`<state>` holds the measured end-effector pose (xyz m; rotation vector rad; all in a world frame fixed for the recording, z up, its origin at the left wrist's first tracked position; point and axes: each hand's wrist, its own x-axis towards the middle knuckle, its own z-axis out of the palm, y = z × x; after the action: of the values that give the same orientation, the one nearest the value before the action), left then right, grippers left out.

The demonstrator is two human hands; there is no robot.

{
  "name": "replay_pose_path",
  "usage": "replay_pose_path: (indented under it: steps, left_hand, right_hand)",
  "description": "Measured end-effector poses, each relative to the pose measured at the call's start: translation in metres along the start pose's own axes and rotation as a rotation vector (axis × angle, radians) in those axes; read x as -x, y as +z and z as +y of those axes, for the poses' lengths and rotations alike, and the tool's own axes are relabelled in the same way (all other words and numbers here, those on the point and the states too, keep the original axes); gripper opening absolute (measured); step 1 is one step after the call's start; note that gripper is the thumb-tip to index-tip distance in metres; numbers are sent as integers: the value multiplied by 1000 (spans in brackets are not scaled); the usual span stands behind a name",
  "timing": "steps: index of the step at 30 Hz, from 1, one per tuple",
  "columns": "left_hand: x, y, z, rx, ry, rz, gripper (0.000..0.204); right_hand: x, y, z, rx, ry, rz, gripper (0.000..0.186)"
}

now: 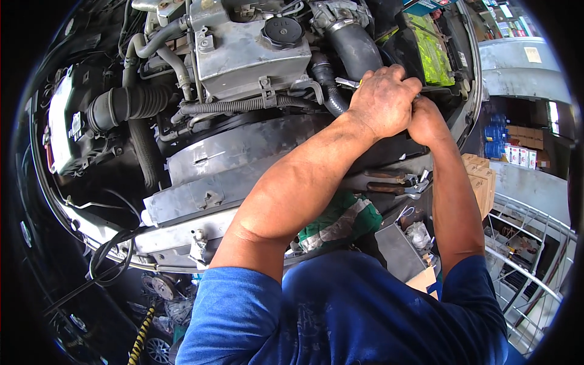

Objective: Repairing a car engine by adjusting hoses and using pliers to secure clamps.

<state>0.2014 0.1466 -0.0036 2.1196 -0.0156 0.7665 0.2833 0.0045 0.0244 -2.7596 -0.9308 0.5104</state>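
Observation:
Over the right side of an open engine bay, my left hand is closed, its knuckles up. A short flat metal piece shows beside its fingers, with a bit of yellow near it; I cannot tell whether it is held. My right hand presses close against the left one, fingers curled and mostly hidden. Whatever either hand grips is out of sight. Just left of them run a thick black intake hose and a thinner hose with a silvery section. A yellow-green battery sits beyond.
The grey engine cover carries a black filler cap. Hand tools with brown handles lie on the front panel, near a green and white cloth. To the right are cardboard boxes and a white wire rack.

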Motion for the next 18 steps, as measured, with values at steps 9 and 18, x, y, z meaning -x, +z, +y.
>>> replay_pose_path:
  steps: [9, 18]
  left_hand:
    - [4, -9, -2, -22, -23, -91, 31]
    - [15, -25, -2, 6, 21, -191, 77]
  right_hand:
    - [-10, 14, 10, 118, -182, -92, 25]
    - [-22, -18, 11, -921, 341, -601, 61]
